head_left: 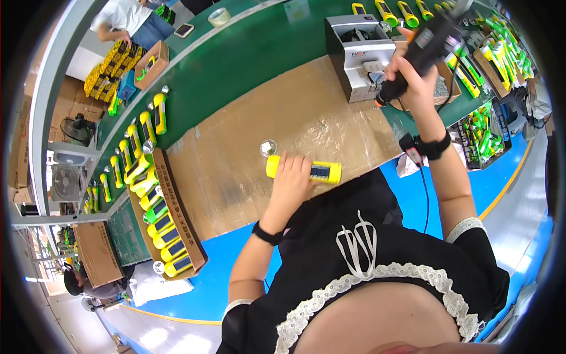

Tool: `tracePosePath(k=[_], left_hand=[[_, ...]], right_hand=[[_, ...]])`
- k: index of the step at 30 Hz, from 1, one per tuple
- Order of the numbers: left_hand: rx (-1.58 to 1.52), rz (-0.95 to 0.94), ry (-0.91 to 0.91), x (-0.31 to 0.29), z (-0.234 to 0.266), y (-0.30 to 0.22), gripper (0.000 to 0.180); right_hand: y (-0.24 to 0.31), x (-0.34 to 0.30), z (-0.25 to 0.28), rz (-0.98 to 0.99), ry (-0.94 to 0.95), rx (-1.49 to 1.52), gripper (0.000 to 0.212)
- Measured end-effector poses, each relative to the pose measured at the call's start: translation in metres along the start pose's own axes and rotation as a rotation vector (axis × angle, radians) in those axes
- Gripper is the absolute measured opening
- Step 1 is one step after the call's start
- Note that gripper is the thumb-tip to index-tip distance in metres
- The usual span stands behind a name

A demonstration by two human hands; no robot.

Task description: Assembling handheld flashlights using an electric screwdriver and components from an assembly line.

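Observation:
My left hand is closed over a yellow flashlight with a dark solar panel on its side. The flashlight lies on the cardboard sheet near the bench's front edge, and my fingers cover its middle. Just beyond its left end sits a small transparent lens cup with a white piece inside. Up at the right, my right hand grips a black electric screwdriver. The tool is held aloft in front of a grey machine, its tip slanting down to the left.
At the left stands a long cardboard box of yellow and green flashlights. More flashlights line the green bench. A grey box-shaped machine stands at the back right, and a black crate of green parts is farther right. Another person works at the far left.

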State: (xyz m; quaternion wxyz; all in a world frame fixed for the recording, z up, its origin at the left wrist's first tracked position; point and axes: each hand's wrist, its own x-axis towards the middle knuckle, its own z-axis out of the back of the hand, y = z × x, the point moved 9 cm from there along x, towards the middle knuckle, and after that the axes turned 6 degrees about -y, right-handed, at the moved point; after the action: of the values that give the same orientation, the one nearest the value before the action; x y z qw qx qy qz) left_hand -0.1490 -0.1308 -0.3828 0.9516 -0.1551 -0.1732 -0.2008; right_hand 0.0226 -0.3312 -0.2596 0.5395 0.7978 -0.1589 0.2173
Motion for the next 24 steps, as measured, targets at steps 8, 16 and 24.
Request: tracePosePath(k=[8,16,24], left_hand=[[0.286,0.342,-0.147,0.018,-0.028,0.002,0.050],[0.252,0.338,-0.172,0.016,-0.028,0.001,0.051],[0.261,0.342,-0.196,0.014,-0.025,-0.001,0.052]], right_hand=[[0.026,-0.087,-0.034,0.030,0.104,0.187,0.060],[0.003,-0.104,-0.041,-0.010,0.100,0.173,0.055],[-0.007,-0.108,-0.044,0.016,0.097,0.167,0.053]])
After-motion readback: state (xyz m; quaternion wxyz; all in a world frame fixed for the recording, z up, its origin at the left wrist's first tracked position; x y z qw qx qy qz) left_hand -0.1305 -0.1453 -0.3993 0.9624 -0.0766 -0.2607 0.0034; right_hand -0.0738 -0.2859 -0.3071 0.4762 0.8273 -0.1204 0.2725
